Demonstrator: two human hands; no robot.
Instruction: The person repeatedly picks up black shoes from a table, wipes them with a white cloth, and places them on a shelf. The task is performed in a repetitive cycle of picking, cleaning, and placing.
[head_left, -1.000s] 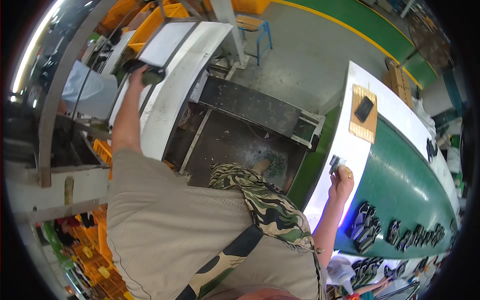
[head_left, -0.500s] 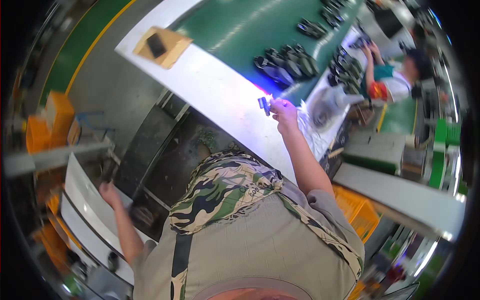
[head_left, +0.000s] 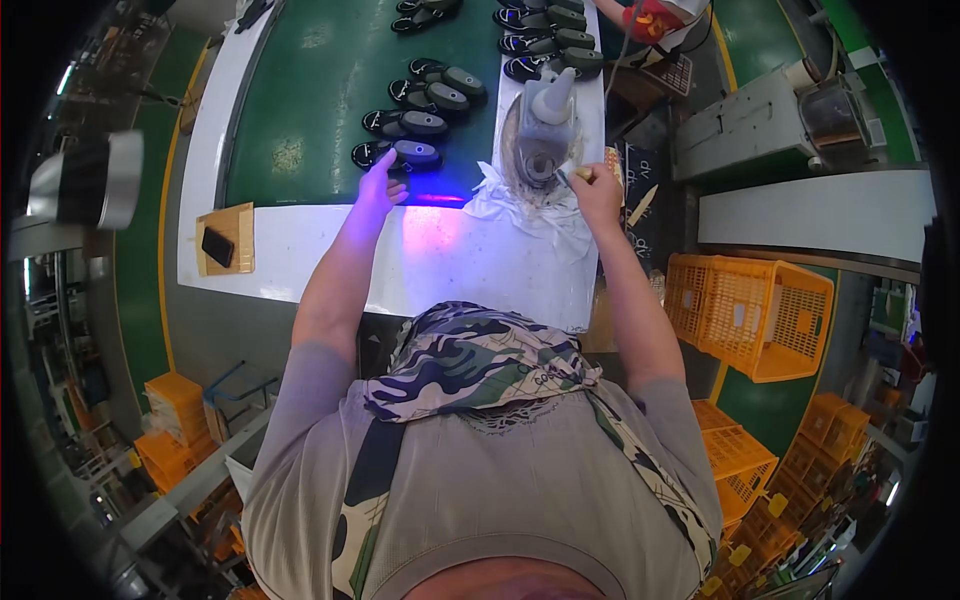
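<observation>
My left hand [head_left: 381, 188] reaches over the near end of the green conveyor belt [head_left: 300, 110], bathed in blue-violet light. Its thumb and fingers are apart, beside the nearest black shoe [head_left: 397, 155], which has a grey last in it. Whether the fingertips touch the shoe I cannot tell. Over at the right, my right hand [head_left: 598, 197] pinches a small, pale thing whose kind is not clear. It is next to a grey pot with a nozzle-like spout [head_left: 548, 125]. Crumpled white sheeting [head_left: 560, 232] lies below that pot.
More black shoes [head_left: 425, 95] lie along the belt, others [head_left: 550, 45] on the white ledge at right. A dark phone [head_left: 217, 247] rests on cardboard [head_left: 243, 225] on the white table [head_left: 330, 270]. Orange crates [head_left: 750, 310] stand right. A co-worker's arm [head_left: 610, 12] shows at the top.
My body has turned to face the belt. My left hand has gone from the low left to beside the nearest shoe; my right has moved to beside the grey pot.
</observation>
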